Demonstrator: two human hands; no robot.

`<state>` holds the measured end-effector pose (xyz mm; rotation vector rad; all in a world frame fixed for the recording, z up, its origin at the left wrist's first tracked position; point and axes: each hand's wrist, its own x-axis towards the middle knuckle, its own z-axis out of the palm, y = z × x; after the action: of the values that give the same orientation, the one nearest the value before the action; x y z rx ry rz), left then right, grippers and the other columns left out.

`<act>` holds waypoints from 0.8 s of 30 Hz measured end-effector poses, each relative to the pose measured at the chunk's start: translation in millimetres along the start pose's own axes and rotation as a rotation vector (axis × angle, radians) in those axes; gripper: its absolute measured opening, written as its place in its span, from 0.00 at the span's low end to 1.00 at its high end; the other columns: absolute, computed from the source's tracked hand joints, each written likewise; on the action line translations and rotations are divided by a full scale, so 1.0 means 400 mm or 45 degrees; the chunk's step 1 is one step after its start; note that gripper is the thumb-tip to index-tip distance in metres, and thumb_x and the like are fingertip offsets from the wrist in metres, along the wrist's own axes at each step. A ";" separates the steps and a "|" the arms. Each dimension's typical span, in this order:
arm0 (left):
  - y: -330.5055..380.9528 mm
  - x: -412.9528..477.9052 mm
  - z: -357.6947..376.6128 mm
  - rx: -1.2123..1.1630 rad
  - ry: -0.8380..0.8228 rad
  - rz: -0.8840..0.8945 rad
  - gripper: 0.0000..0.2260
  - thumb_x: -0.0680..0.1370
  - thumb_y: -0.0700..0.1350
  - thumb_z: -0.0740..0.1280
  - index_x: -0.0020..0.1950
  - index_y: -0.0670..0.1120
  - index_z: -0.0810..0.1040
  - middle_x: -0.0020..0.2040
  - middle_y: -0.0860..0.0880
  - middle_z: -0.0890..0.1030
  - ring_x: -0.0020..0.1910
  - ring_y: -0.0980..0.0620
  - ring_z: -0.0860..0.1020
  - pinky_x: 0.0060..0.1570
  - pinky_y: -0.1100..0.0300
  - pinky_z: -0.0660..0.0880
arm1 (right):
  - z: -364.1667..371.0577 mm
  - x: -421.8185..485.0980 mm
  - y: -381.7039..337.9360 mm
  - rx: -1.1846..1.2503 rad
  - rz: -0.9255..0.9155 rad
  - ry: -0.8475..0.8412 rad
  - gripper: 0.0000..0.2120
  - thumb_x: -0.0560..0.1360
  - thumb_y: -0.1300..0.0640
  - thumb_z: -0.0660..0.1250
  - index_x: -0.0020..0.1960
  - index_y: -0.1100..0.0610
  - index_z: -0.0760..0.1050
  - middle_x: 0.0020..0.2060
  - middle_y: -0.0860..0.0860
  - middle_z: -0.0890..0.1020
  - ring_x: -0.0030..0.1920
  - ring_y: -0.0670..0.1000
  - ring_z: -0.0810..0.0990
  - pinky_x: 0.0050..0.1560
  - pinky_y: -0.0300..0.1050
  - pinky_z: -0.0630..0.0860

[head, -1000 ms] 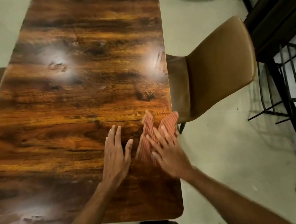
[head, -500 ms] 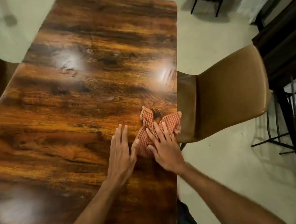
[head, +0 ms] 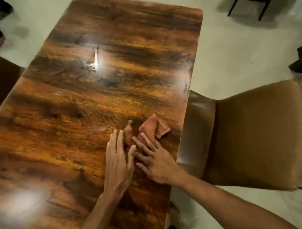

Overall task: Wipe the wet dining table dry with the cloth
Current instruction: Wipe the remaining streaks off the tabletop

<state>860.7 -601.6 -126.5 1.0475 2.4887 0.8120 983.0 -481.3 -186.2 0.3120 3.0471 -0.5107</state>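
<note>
Table [head: 86, 108], cloth [head: 153, 127] crosswise near edge

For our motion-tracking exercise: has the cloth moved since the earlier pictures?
Yes. Against the brown chair, the cloth has slid away from the person: from the seat's near corner to beside its middle, and slightly left, off the table edge.

The room is dim and warm-toned. Light from above mirrors as three white glare patches on the glossy dark-brown wood-grain dining table [head: 66, 112]: one far, one at its right edge, one near left. Motion blur softens the whole frame, worst at the corners, where wide-angle distortion bends the pale floor [head: 235, 51] and the tan padded chair [head: 258, 137]. Shadows are faint.
</note>
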 end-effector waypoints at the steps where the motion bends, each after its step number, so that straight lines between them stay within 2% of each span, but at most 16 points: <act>1: -0.007 0.020 -0.002 0.011 0.025 -0.013 0.29 0.83 0.60 0.51 0.81 0.47 0.55 0.82 0.48 0.54 0.80 0.53 0.51 0.79 0.49 0.52 | -0.009 0.033 0.027 -0.018 -0.084 -0.014 0.26 0.87 0.40 0.48 0.82 0.48 0.63 0.85 0.50 0.49 0.84 0.56 0.41 0.82 0.62 0.49; 3: -0.026 0.049 -0.006 0.019 0.052 -0.054 0.31 0.82 0.63 0.49 0.81 0.48 0.55 0.82 0.48 0.54 0.80 0.53 0.51 0.78 0.52 0.49 | -0.046 0.128 0.100 -0.052 -0.027 0.001 0.27 0.87 0.39 0.48 0.83 0.46 0.60 0.85 0.48 0.48 0.84 0.55 0.41 0.81 0.64 0.51; 6: -0.037 0.078 -0.011 0.055 0.071 -0.070 0.32 0.82 0.65 0.48 0.81 0.48 0.55 0.81 0.48 0.54 0.80 0.52 0.51 0.78 0.53 0.49 | -0.104 0.262 0.175 0.015 0.303 0.008 0.28 0.86 0.39 0.49 0.84 0.44 0.53 0.85 0.49 0.46 0.84 0.57 0.39 0.81 0.67 0.50; 7: -0.034 0.085 -0.011 0.069 0.075 -0.078 0.32 0.82 0.64 0.48 0.81 0.48 0.55 0.81 0.48 0.54 0.80 0.52 0.52 0.78 0.52 0.50 | -0.111 0.288 0.175 0.028 0.342 0.002 0.29 0.86 0.39 0.50 0.85 0.44 0.53 0.85 0.50 0.46 0.84 0.58 0.39 0.81 0.68 0.50; 9: -0.021 0.097 -0.005 0.078 0.065 -0.101 0.30 0.83 0.62 0.50 0.81 0.48 0.55 0.81 0.47 0.54 0.80 0.51 0.52 0.78 0.48 0.52 | -0.104 0.293 0.180 -0.029 0.235 -0.012 0.29 0.85 0.39 0.50 0.85 0.45 0.53 0.85 0.51 0.49 0.84 0.59 0.41 0.80 0.68 0.50; 11: -0.009 0.110 0.004 0.068 0.048 -0.096 0.29 0.83 0.59 0.52 0.81 0.47 0.54 0.81 0.47 0.54 0.80 0.52 0.51 0.78 0.46 0.53 | -0.109 0.268 0.242 -0.094 0.051 -0.009 0.29 0.85 0.37 0.47 0.84 0.43 0.52 0.85 0.49 0.49 0.84 0.56 0.42 0.81 0.65 0.46; 12: -0.003 0.118 0.002 0.055 0.042 -0.079 0.29 0.84 0.59 0.52 0.81 0.48 0.54 0.82 0.47 0.54 0.79 0.54 0.50 0.78 0.47 0.52 | -0.128 0.262 0.291 -0.111 0.047 0.009 0.29 0.85 0.36 0.45 0.84 0.42 0.52 0.85 0.48 0.48 0.84 0.55 0.41 0.81 0.64 0.43; 15: 0.009 0.136 0.007 0.034 0.029 -0.035 0.28 0.84 0.58 0.53 0.81 0.47 0.54 0.82 0.46 0.54 0.80 0.53 0.50 0.79 0.49 0.51 | -0.183 0.236 0.429 -0.149 0.313 0.033 0.29 0.85 0.35 0.44 0.84 0.42 0.52 0.85 0.48 0.47 0.84 0.56 0.41 0.80 0.68 0.36; 16: 0.015 0.135 0.011 0.043 0.028 -0.031 0.28 0.84 0.57 0.54 0.81 0.46 0.55 0.82 0.46 0.54 0.80 0.51 0.51 0.79 0.48 0.52 | -0.188 0.214 0.440 -0.152 0.364 0.031 0.29 0.86 0.36 0.45 0.85 0.42 0.51 0.85 0.49 0.47 0.84 0.57 0.41 0.79 0.68 0.37; 19: 0.041 0.122 0.022 0.027 -0.009 -0.036 0.28 0.84 0.56 0.54 0.81 0.45 0.54 0.81 0.45 0.54 0.80 0.50 0.51 0.79 0.46 0.52 | -0.149 0.107 0.346 -0.156 0.254 0.038 0.29 0.86 0.39 0.48 0.85 0.45 0.52 0.85 0.53 0.49 0.84 0.59 0.43 0.82 0.66 0.46; 21: 0.051 0.103 0.030 0.021 -0.034 -0.038 0.28 0.84 0.57 0.53 0.81 0.45 0.54 0.82 0.45 0.53 0.80 0.50 0.51 0.79 0.47 0.51 | -0.099 -0.002 0.270 -0.172 0.073 0.032 0.29 0.86 0.40 0.48 0.85 0.47 0.55 0.85 0.53 0.52 0.84 0.59 0.45 0.82 0.63 0.47; 24: 0.051 0.069 0.040 0.059 -0.036 -0.040 0.28 0.84 0.57 0.53 0.81 0.45 0.55 0.81 0.44 0.55 0.80 0.49 0.53 0.79 0.48 0.52 | -0.089 -0.059 0.269 -0.238 -0.124 -0.038 0.27 0.87 0.40 0.48 0.84 0.47 0.58 0.85 0.53 0.53 0.84 0.58 0.48 0.82 0.62 0.50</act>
<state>861.0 -563.5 -128.6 1.0255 2.5045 0.7287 1027.7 -374.6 -185.4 0.1480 3.0615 -0.2285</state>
